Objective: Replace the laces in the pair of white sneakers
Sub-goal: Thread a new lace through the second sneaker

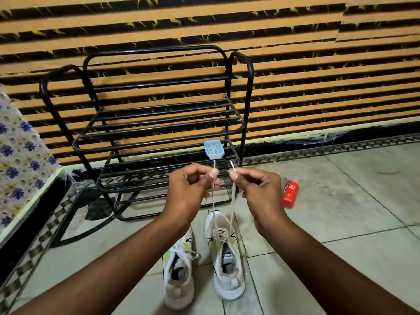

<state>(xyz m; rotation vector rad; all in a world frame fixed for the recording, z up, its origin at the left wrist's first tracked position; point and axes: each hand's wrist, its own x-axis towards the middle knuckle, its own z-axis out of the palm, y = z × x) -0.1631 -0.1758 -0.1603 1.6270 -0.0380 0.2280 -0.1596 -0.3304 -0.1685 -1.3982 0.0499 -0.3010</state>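
Two white sneakers stand side by side on the tiled floor, toes pointing away from me. The right sneaker (227, 258) has a white lace (231, 205) threaded through its eyelets, and both ends rise taut to my hands. My left hand (193, 187) pinches the left end of that lace, its tip sticking up above my fingers. My right hand (254, 187) pinches the right end the same way. The left sneaker (178, 276) holds a lace that is tied loosely, and my left forearm covers its toe.
A black metal shoe rack (159, 123) stands against the striped wall just beyond my hands. On its lower shelf sits a small blue-rimmed tub (213, 150) holding white pieces. A red bottle (289, 194) lies on the floor at the right. A patterned cloth (20, 160) covers furniture at left.
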